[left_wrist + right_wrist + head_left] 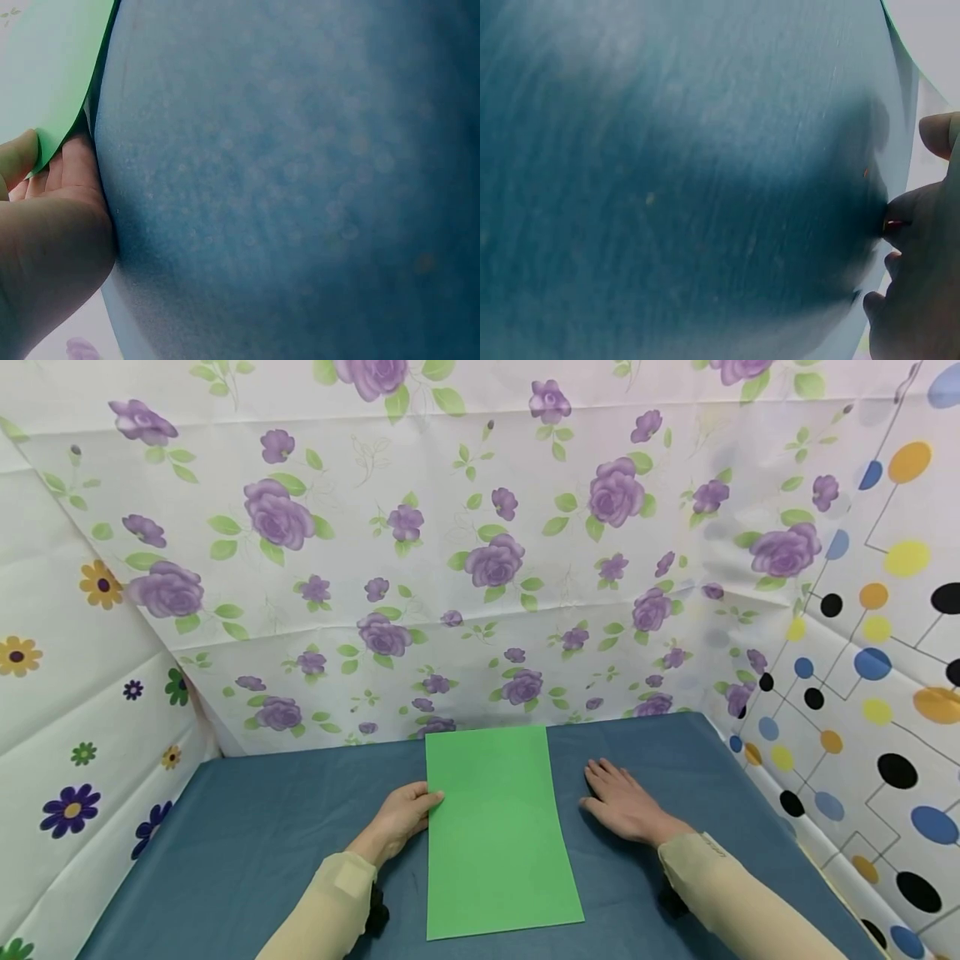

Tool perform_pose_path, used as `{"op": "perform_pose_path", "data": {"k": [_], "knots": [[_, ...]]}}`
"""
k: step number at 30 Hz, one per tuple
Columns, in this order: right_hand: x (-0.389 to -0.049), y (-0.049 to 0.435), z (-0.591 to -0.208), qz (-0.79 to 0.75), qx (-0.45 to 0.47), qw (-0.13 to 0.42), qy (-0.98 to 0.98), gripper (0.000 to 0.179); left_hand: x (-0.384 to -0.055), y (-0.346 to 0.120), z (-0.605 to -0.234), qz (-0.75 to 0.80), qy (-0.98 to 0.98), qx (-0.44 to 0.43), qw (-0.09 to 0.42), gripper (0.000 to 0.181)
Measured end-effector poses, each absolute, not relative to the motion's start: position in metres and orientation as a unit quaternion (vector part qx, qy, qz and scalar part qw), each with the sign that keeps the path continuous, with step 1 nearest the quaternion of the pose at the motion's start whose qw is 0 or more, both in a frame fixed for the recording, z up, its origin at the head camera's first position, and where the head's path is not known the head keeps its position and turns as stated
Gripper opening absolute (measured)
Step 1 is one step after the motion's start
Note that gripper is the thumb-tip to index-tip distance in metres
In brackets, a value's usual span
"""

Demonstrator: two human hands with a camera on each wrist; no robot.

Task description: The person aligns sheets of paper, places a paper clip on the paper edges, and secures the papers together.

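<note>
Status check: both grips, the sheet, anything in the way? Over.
Left grip pinching left edge of green paper sheet. Right grip open, apart from sheet, over blue table cover. Nothing across the sheet except left thumb.

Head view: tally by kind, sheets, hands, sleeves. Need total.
Sheets: 1 (green sheet)
Hands: 2 (left hand, right hand)
Sleeves: 2 (left sleeve, right sleeve)
Total: 5
</note>
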State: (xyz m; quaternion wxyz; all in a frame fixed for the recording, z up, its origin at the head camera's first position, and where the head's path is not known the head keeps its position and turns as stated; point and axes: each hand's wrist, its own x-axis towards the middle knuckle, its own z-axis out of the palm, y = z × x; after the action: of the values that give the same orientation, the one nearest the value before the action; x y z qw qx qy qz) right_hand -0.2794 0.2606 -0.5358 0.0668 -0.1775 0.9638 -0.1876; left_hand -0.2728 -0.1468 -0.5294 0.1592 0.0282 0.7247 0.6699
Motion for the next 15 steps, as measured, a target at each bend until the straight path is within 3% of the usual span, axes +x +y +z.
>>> {"op": "perform_pose_path", "data": {"k": [15], "knots": [[-0.294,0.279,-0.524,-0.155,-0.178,0.036,0.971,0.057,-0.272,-0.147,-0.530,0.669,0.725,0.035,0.161,0.033]]}}
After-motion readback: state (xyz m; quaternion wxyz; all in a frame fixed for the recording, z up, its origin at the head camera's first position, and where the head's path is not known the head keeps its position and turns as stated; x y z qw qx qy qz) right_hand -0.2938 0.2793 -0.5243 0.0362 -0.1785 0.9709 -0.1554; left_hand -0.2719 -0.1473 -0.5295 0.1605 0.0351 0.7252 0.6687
